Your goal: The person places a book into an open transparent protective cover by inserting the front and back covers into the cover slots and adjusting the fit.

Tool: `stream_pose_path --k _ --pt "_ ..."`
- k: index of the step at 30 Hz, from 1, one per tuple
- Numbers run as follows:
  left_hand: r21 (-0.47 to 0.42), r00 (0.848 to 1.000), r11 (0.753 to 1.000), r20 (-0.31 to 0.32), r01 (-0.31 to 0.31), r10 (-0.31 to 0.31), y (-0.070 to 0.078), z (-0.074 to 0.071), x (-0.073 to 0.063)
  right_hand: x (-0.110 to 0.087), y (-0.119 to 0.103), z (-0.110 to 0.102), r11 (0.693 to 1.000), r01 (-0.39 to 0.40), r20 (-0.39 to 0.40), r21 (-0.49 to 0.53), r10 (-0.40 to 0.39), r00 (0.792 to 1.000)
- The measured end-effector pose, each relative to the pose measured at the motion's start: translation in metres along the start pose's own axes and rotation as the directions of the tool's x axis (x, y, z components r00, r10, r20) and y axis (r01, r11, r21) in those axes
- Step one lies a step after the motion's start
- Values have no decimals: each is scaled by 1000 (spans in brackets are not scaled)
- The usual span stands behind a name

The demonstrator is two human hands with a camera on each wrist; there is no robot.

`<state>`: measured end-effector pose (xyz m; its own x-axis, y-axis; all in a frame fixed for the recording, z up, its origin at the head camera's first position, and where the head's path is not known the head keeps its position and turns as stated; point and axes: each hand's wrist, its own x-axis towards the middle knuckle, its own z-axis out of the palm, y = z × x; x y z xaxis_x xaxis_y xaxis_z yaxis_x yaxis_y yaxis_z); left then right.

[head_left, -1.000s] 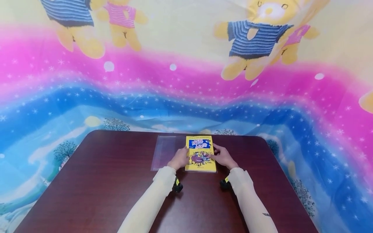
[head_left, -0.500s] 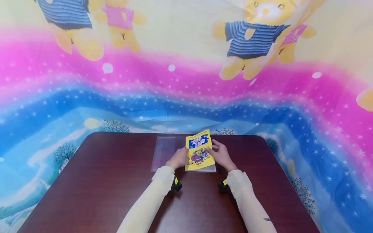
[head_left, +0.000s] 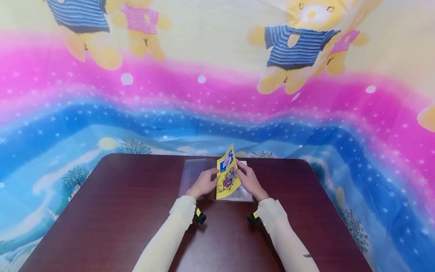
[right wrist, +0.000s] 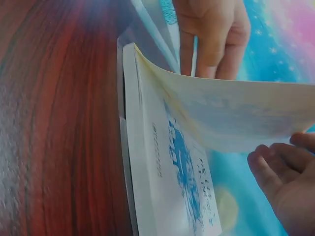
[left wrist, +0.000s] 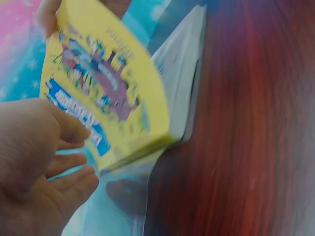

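Note:
A paperback book point(head_left: 245, 194) lies near the far edge of the table, its yellow front cover point(head_left: 225, 181) standing up and bowed toward the left. My right hand point(head_left: 250, 180) pinches the cover's free edge; in the right wrist view, its thumb is at that edge and the fingers extend below. Under the raised cover, a white page point(right wrist: 184, 172) with blue print shows. My left hand point(head_left: 204, 183) is beside the spine, fingers loosely extended, fingertips right at the yellow cover in the left wrist view. A clear plastic book jacket point(head_left: 193, 172) extends under the book and out to its left.
The dark red-brown wooden table point(head_left: 119, 211) has rounded far corners. Behind it hangs a cloth backdrop point(head_left: 217, 102) with printed bears. Black devices with yellow marks, such as the one at the left wrist point(head_left: 199, 216), are worn on both wrists.
The yellow cover, flat on the book a second ago, has been lifted by my right hand and swung leftward, uncovering the white page. My left hand has shifted slightly left.

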<state>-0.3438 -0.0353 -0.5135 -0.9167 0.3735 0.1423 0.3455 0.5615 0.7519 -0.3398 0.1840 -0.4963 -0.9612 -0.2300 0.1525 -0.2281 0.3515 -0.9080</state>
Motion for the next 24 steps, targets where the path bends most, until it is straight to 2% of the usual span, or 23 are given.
stream_pose_path --k 4,10,15,20,24 --pt "24 998 999 -59 -31 32 -11 -14 -6 1 -2 5 999 9 75 51 -13 997" --pt "55 998 998 -52 38 -35 -33 -30 -18 2 -4 17 993 17 61 114 -24 998" --pt "80 999 995 -8 50 -50 -48 -34 -24 1 -4 26 994 70 17 81 -71 997" --pt "104 997 992 9 74 -76 -54 -34 -29 3 -1 36 993 111 74 45 -114 991" --pt "155 994 983 33 98 -105 -56 -33 -31 6 0 43 990 123 112 -68 -115 987"
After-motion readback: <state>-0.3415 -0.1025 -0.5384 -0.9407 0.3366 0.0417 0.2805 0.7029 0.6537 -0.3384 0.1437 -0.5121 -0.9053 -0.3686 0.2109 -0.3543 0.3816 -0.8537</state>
